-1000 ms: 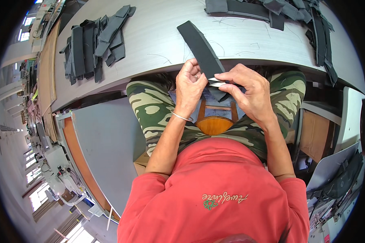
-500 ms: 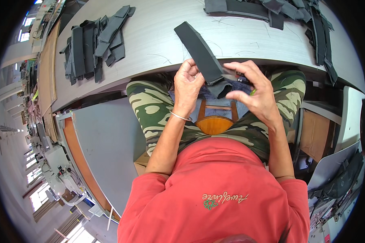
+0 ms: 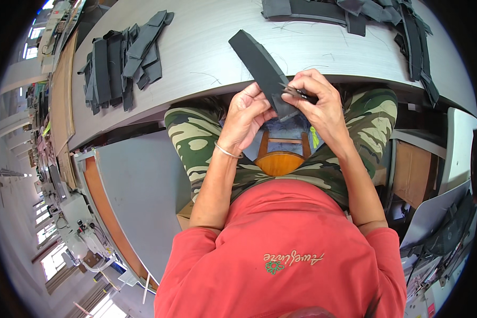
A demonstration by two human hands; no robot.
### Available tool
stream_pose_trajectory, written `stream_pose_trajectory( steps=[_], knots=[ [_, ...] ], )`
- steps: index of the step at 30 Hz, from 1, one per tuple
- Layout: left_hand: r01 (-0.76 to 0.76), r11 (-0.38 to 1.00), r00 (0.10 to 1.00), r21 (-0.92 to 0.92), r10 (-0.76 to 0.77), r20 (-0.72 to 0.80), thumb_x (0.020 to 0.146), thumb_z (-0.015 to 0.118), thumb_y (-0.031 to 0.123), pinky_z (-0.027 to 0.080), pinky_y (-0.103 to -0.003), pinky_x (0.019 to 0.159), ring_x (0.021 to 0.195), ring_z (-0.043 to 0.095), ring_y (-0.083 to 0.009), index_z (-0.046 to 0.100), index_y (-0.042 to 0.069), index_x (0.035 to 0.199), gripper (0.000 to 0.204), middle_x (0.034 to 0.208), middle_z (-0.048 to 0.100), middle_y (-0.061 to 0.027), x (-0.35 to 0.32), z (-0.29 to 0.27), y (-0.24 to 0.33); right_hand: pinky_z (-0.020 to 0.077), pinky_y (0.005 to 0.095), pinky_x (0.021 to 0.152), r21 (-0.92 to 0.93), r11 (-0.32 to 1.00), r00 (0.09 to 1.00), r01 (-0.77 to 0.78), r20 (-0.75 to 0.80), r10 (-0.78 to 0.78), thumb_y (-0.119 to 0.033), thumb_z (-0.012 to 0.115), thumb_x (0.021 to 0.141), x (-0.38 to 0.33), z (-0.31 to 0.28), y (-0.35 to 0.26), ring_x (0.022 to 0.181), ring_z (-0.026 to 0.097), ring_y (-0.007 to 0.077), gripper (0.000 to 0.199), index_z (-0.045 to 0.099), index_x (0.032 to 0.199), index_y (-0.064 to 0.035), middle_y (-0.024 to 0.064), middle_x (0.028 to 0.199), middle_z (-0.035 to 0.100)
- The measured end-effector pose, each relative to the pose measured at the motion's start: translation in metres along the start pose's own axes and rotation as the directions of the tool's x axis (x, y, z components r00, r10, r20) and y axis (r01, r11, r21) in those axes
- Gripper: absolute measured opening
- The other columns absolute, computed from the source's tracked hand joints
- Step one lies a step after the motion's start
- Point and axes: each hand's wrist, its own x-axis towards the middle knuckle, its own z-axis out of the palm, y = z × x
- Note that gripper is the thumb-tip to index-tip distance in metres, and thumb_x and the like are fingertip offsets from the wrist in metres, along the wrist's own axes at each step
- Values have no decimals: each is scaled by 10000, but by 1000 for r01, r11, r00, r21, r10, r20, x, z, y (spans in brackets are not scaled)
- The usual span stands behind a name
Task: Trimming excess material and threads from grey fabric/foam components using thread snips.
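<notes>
A dark grey fabric strip [image 3: 261, 62] slants up and away over the table's near edge. My left hand [image 3: 244, 116] is closed on its left side near the lower end, thumb and fingers pinching the cloth. On the other side my right hand [image 3: 324, 104] is closed around small dark thread snips [image 3: 301, 94]. The tips of the snips meet the strip's right edge; whether they are cutting cannot be made out. Below the right hand hangs a yellow-green piece [image 3: 314, 137], its upper part hidden.
Several similar grey strips lie in a pile [image 3: 123, 61] at the table's left, and a further heap [image 3: 350, 13] spreads along the far right. Loose thread ends are scattered over the pale table [image 3: 206, 47]. A wooden stool [image 3: 281, 163] stands beneath my hands.
My right hand has moved up and left with the snips, from the strip's lower end to its right edge. The strip's curled lower end now lies flatter, and the yellow-green piece hangs lower.
</notes>
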Motion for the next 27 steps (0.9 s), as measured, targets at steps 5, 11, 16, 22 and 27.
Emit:
stream_pose_trajectory(
  steps=[5,11,16,22,27],
  knots=[
    [40,999,998,23,-41,46,866,646,72,516,-233,799,926,630,-125,508,-19,1218,388,1083,639,-80,-2,5,6,428,253,628,55,981,981,-189,62,185,-27,705,757,3,6,3,697,506,103,171,645,915,-53,12,730,554],
    [14,967,995,253,12,-100,792,702,-30,525,-251,804,899,626,-110,563,-26,1161,395,1033,655,-95,2,18,-1,444,263,648,205,938,957,-281,-8,289,-81,716,771,5,-2,1,702,527,107,228,662,993,-80,27,814,616],
    [-34,981,981,193,70,-181,821,671,-28,530,-243,783,869,633,-115,582,-33,1110,302,1005,665,-103,1,13,1,457,299,660,-97,994,994,-49,-100,39,-102,701,782,-9,-17,-16,714,594,170,243,662,1021,-75,47,877,652],
    [-60,980,979,188,94,-178,827,666,-24,532,-243,775,858,636,-115,583,-37,1098,283,996,665,-99,4,13,-1,404,330,606,-415,879,972,235,95,-214,-170,730,728,-25,-24,-7,685,561,216,207,683,914,-93,34,765,605],
    [-58,980,981,188,91,-173,828,664,-26,534,-246,774,860,636,-113,583,-33,1099,283,992,665,-94,3,15,-1,399,342,604,-520,804,957,290,137,-256,-179,732,719,-26,-20,-9,677,550,211,179,690,878,-109,19,734,590]
  ],
)
